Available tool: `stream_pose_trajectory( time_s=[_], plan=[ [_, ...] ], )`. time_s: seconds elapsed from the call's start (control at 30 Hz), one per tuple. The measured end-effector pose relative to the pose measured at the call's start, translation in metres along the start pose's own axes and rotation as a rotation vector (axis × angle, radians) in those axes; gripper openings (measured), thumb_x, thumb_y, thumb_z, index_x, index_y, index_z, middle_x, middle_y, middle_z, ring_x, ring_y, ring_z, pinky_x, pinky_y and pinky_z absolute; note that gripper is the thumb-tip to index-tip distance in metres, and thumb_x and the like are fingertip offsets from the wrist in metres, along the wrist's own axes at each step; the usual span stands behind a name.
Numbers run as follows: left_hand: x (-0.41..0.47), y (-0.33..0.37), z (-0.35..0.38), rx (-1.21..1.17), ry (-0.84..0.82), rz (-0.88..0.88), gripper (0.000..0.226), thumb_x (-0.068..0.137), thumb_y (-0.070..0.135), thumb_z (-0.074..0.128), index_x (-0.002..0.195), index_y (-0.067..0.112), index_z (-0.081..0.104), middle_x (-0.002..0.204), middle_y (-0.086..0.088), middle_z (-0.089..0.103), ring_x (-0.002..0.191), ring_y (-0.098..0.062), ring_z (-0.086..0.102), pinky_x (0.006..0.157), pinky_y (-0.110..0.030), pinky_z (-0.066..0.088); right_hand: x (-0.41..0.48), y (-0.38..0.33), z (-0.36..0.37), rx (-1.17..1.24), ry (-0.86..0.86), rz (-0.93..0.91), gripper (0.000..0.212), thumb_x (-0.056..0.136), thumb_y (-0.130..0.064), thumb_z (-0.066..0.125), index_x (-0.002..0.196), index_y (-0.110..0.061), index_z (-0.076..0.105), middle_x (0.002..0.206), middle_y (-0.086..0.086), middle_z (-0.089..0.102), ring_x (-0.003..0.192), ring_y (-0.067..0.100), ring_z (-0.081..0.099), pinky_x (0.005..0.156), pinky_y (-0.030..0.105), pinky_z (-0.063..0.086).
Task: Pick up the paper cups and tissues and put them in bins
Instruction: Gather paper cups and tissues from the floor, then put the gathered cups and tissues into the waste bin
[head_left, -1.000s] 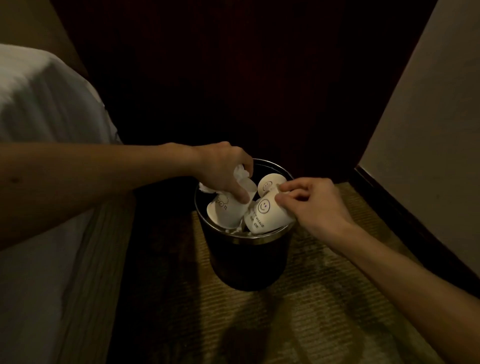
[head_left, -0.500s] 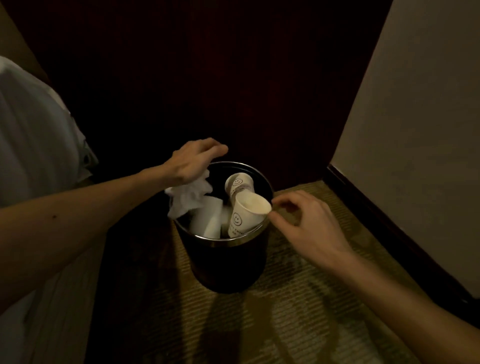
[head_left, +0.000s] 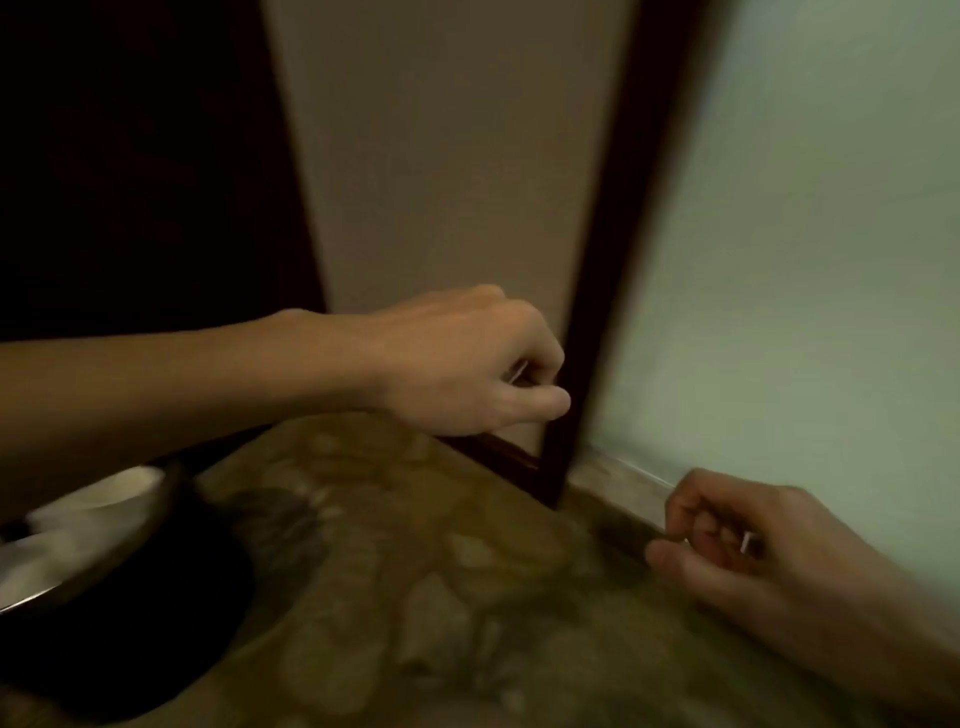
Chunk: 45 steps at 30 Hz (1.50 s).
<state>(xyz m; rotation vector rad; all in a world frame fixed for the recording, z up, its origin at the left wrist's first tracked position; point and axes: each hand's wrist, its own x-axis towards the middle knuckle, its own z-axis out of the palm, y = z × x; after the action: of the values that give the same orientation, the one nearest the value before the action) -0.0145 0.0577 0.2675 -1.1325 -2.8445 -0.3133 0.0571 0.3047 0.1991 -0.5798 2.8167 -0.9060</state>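
The bin (head_left: 156, 623) stands on the carpet (head_left: 441, 571) at its left edge. It is a round, dark drum with a bright metal rim, and its mouth faces up. Inside it is a heap of white paper (head_left: 88, 504), piled to the rim. The heap is too smeared to tell cups from tissue, or which way any piece lies.

The left hand (head_left: 457, 364) hangs above the far edge of the carpet, near the dark upright frame (head_left: 623, 234). Its fingers are curled under and the thumb sticks forward. A thin pale sliver shows between them, and I cannot tell whether it is something held.

The right hand (head_left: 753, 551) is low over the carpet's right edge. Its fingers are bent in toward the thumb, with a similar pale fleck in the curl, again too blurred to call.

The carpet is a mottled olive-brown. Behind it rise a plain beige wall (head_left: 426, 156) and a smooth, pale greenish panel (head_left: 805, 260).
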Motion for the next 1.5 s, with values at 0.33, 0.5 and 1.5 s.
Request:
stream_pose_trajectory(
  time_s=[0.33, 0.5, 1.5],
  plan=[
    [0.181, 0.298, 0.223, 0.034, -0.493, 0.620, 0.029, 0.095, 0.054, 0.047, 0.092, 0.027, 0.053, 0.078, 0.011, 0.050, 0.080, -0.018, 0.056, 0.067, -0.028, 0.041, -0.271, 0.187, -0.087, -0.112, 0.005, 0.754, 0.034, 0.078, -0.061, 0.066, 0.097, -0.035, 0.055, 0.088, -0.015, 0.063, 0.079, 0.000, 0.061, 0.076, 0.029, 0.054],
    [0.196, 0.404, 0.327, -0.064, -0.586, 0.648, 0.038, 0.095, 0.047, 0.047, 0.066, 0.022, 0.047, 0.067, 0.010, 0.052, 0.072, -0.017, 0.059, 0.061, -0.031, 0.043, -0.394, 0.266, -0.031, 0.122, 0.212, 1.063, 0.022, 0.080, -0.052, 0.069, 0.091, -0.035, 0.060, 0.086, -0.011, 0.065, 0.078, 0.001, 0.062, 0.067, 0.022, 0.052],
    [0.134, 0.672, 0.553, -0.937, -1.030, 0.010, 0.015, 0.094, 0.042, 0.058, 0.088, 0.029, 0.063, 0.092, -0.001, 0.069, 0.080, -0.015, 0.065, 0.069, -0.038, 0.057, -0.635, 0.425, 0.094, 1.042, 1.342, 1.747, 0.046, 0.082, -0.042, 0.066, 0.115, -0.015, 0.050, 0.096, 0.007, 0.064, 0.079, 0.018, 0.061, 0.062, 0.029, 0.049]
  ],
)
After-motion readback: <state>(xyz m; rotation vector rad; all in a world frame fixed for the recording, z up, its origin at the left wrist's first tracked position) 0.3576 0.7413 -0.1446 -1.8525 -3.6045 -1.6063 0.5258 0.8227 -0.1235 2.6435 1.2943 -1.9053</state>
